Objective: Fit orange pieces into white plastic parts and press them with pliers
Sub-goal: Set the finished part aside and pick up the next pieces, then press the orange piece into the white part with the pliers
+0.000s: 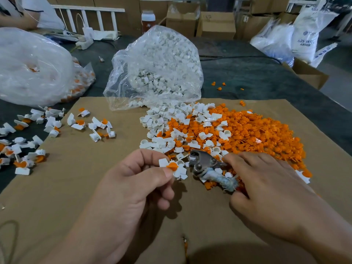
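My left hand [141, 180] pinches a white plastic part [180, 169] with an orange piece [172, 165] seated in it, held just above the cardboard. Right beside it lie the metal pliers [204, 164], jaws pointing up and left. My right hand [266, 185] grips their wrapped handles [226, 182]. The jaws are a small gap away from the held part. A mixed pile of loose orange pieces [253, 134] and white parts [171, 126] spreads behind both hands.
Fitted white-and-orange parts [91, 126] lie scattered at the left on the cardboard sheet [80, 187]. An open clear bag of white parts [158, 69] stands behind the pile. Another clear bag [32, 67] sits far left. A person's sleeve [28, 14] shows at top left; boxes stand behind.
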`<state>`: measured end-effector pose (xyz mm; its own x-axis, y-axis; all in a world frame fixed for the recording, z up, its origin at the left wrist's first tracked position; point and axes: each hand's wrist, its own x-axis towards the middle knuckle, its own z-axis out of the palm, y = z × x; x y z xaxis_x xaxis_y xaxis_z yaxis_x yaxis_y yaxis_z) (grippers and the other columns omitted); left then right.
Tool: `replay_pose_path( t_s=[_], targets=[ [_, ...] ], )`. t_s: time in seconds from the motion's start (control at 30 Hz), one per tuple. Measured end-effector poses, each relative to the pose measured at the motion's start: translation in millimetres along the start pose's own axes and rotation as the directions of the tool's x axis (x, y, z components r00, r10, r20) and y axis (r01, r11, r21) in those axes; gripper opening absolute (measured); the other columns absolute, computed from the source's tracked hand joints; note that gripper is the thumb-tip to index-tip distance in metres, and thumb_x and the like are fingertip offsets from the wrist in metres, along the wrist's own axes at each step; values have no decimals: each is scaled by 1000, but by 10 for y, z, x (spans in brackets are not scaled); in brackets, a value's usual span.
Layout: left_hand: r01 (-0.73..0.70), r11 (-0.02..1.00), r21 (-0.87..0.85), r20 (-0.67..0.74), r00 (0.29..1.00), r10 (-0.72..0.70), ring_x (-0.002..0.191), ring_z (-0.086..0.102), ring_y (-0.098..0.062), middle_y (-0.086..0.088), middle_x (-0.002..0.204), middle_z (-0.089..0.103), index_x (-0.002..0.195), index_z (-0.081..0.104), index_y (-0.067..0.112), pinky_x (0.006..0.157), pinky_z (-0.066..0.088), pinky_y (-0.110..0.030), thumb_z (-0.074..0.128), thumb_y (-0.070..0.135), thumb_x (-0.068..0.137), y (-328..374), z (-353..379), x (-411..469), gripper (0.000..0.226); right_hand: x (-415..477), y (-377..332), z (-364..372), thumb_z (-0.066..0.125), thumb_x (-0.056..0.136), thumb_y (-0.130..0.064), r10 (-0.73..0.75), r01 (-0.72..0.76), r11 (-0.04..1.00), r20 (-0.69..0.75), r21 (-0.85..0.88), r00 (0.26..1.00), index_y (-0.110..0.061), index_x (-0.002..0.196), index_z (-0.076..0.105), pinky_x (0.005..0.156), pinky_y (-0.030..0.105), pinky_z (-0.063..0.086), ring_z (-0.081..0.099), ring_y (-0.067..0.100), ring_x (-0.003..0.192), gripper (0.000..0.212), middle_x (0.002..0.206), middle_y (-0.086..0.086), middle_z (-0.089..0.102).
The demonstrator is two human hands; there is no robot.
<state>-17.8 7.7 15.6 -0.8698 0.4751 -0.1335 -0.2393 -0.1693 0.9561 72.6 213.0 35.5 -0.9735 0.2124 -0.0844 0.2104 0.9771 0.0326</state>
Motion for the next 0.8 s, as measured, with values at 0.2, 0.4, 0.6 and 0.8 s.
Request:
replay_pose_path(
  t_s=[0.2,0.4,0.6,0.8],
  targets=[
    [49,998,-49,5,999,-49,48,55,-15,-10,62,61,69,72,18,39,44,-22,70,11,62,18,-17,18,10,24,59,40,34,85,-54,22,-22,999,-1,-35,1000,-36,147,6,110,32,22,21,13,133,71,147,-14,25],
    [28,998,-60,4,1000,-28,48,56,-15,-10,63,61,69,73,18,39,43,-21,70,11,62,13,-25,31,10,80,9,35,12,81,-53,37,-41,998,-119,-37,992,-33,132,36,95,33,34,39,13,106,60,114,-11,47],
    [3,997,-81,-23,1000,-5,48,56,-15,-11,65,62,70,73,18,38,43,-22,78,5,52,46,-40,36,23,78,33,-28,29,86,-51,57,20,966,-288,258,956,-36,98,46,69,29,35,46,6,84,25,88,-14,51],
    [-91,989,-118,-67,994,83,48,57,-15,-12,65,63,70,72,19,37,42,-22,76,3,54,57,-12,39,23,-1,-83,-64,34,82,-60,-78,165,940,-281,300,956,-46,108,44,72,18,35,43,-2,93,31,94,-25,44]
  ],
)
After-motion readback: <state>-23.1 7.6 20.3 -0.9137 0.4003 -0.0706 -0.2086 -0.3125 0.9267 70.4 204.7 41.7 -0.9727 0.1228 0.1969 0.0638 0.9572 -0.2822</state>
